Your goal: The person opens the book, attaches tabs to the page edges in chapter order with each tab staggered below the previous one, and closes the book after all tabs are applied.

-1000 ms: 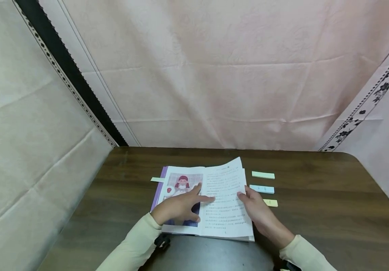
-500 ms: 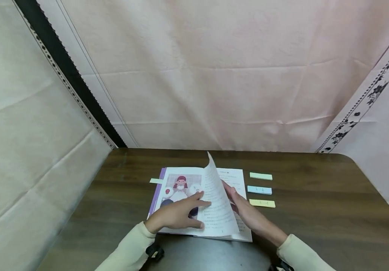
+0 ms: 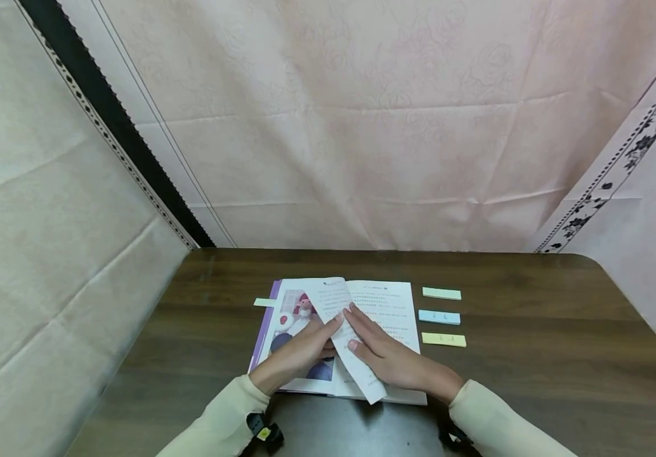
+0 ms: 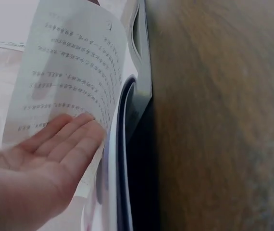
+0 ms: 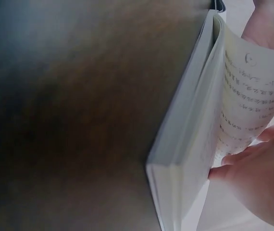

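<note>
An open picture book (image 3: 391, 304) lies on the table, with a purple edge at its left and an illustration on its left page. One printed leaf (image 3: 330, 297) stands lifted and curved over the middle. My left hand (image 3: 296, 355) rests at the left page, its fingers partly behind the leaf. In the left wrist view these fingers (image 4: 74, 144) look straight beside the printed side. My right hand (image 3: 393, 360) presses against the leaf from the right, fingers extended. In the right wrist view the leaf (image 5: 257, 91) bows over the thick stack of pages.
Green (image 3: 441, 293), blue (image 3: 439, 317) and yellow (image 3: 444, 339) paper strips lie in a column on the brown table (image 3: 533, 343), right of the book. A pale green tab (image 3: 264, 303) sticks out from the book's left edge. Pale cloth (image 3: 362, 127) hangs behind.
The right-hand leaf has been lifted and swung leftward over the left page. My right hand has moved left with it, uncovering another printed page. My left hand has stayed near the left page.
</note>
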Demonstrator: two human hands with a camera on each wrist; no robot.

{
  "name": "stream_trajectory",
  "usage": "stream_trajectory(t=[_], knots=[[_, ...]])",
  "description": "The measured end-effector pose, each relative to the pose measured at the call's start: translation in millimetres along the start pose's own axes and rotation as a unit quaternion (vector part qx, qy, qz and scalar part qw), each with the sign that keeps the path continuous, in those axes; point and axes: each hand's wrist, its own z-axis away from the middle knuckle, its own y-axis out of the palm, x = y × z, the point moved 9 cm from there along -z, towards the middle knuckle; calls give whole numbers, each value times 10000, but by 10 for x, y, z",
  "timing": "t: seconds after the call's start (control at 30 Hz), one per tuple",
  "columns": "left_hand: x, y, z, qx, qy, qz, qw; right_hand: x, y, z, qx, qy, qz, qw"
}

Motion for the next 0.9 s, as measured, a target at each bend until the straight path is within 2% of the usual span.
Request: stream_trajectory(t=[0.13, 0.2, 0.3, 0.47, 0.6, 0.77, 0.9], knots=[[58, -174, 13, -363, -45, 67, 9993, -7, -2, 6, 44, 70, 92, 9999], [73, -318, 48, -596, -173, -22, 9981, -28, -8, 14, 49, 170, 140, 9997], [60, -558, 117, -956, -475, -133, 9942, -74, -14, 36, 70, 442, 591, 9973], [-38, -902, 240, -1270, -687, -456, 9885, -124, -3, 89, 205, 995, 1717, 9799], [-54, -1125, 299, -1341, -696, -965, 9838, -101, -8, 128, 352, 1177, 2198, 9678], [12, -1344, 347, -1545, -762, -1741, 9695, -46, -54, 185, 487, 1189, 2473, 9604], [110, -1413, 371, -1713, -868, -2361, 9526, -51, -82, 240, 601, 1247, 2590, 9559]])
